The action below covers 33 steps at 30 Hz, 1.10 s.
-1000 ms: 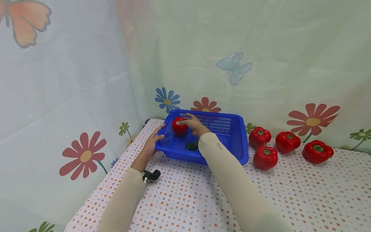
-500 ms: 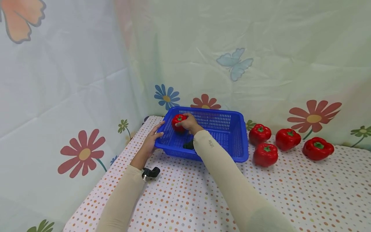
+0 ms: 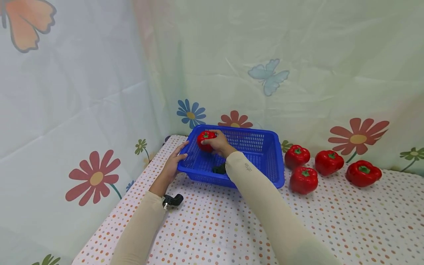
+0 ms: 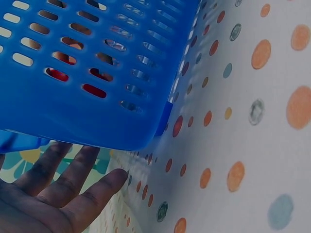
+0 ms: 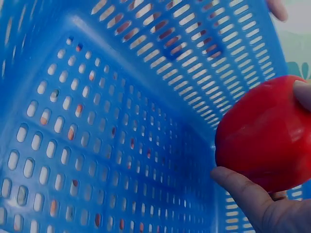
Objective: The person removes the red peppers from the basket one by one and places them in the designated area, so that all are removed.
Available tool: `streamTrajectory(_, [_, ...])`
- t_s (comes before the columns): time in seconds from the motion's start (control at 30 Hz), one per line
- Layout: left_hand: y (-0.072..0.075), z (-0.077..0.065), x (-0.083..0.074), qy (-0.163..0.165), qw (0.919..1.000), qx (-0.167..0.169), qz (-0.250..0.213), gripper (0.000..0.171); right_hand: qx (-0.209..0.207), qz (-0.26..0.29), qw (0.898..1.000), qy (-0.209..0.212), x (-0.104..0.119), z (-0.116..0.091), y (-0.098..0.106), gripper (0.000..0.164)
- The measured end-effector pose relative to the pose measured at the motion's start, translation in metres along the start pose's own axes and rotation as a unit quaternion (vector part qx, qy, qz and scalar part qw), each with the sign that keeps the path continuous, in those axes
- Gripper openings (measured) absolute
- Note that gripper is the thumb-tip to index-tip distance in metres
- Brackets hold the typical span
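Note:
A blue plastic basket [image 3: 281, 162] with slotted walls stands on the table against the back backdrop. Inside its far-left corner, my right hand [image 3: 221, 143] grips a red bell pepper [image 3: 204, 142] with a green stem. The right wrist view shows thumb and fingers around the pepper [image 5: 267, 136], which is beside the slotted wall; the basket floor [image 5: 97, 121] shows bare there. My left hand [image 3: 172, 163] lies along the outside of the basket's left end. In the left wrist view its fingers [image 4: 97, 199] are extended, at the rim.
Several more red bell peppers [image 3: 303, 180] sit on the dotted tablecloth [image 3: 212, 228] just right of the basket. Each wrist wears a black camera mount [image 3: 173, 200]. A printed backdrop [image 3: 225, 66] rises behind and to the left.
My right hand has closed more around the pepper in the basket, its raised finger now down on it. The pepper has shifted slightly upward in view. My left hand stays put.

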State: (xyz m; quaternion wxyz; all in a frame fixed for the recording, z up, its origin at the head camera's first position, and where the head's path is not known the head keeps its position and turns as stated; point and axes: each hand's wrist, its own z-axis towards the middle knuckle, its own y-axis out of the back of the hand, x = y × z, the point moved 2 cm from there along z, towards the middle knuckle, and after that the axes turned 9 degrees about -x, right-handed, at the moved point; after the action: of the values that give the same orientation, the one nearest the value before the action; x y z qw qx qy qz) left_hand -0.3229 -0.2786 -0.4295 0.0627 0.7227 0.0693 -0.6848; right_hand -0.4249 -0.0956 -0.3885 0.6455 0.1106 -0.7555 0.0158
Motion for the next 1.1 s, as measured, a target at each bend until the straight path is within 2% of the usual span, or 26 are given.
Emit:
streamTrajectory(0.2, [0.000,-0.004,-0.003,0.001,1.0000,0.009,0.002,0.054,0.012,0.054,0.998,-0.008,0.004,-0.004,0.013,0.072])
streamTrajectory(0.4, [-0.002,0.000,0.001,-0.010,0.9999,0.004,-0.001,0.053,0.016,0.083,0.996,0.000,0.016,-0.014,0.036,0.075])
streamTrajectory(0.6, [-0.002,0.002,0.000,-0.014,0.9999,0.002,-0.004,0.053,0.026,0.101,0.994,0.038,0.040,-0.035,0.061,0.073])
streamTrajectory(0.73, [-0.003,0.002,-0.001,-0.007,0.9999,0.005,-0.007,0.054,0.039,0.090,0.993,0.063,0.050,-0.053,0.081,0.073])
streamTrajectory(0.87, [-0.005,0.003,-0.004,0.004,0.9998,0.017,-0.008,0.054,0.058,0.068,0.993,0.077,0.050,-0.071,0.107,0.070])
streamTrajectory(1.1, [-0.010,0.008,-0.011,0.006,0.9996,0.026,0.003,0.056,0.041,-0.027,0.994,0.094,0.033,-0.107,0.166,0.081])
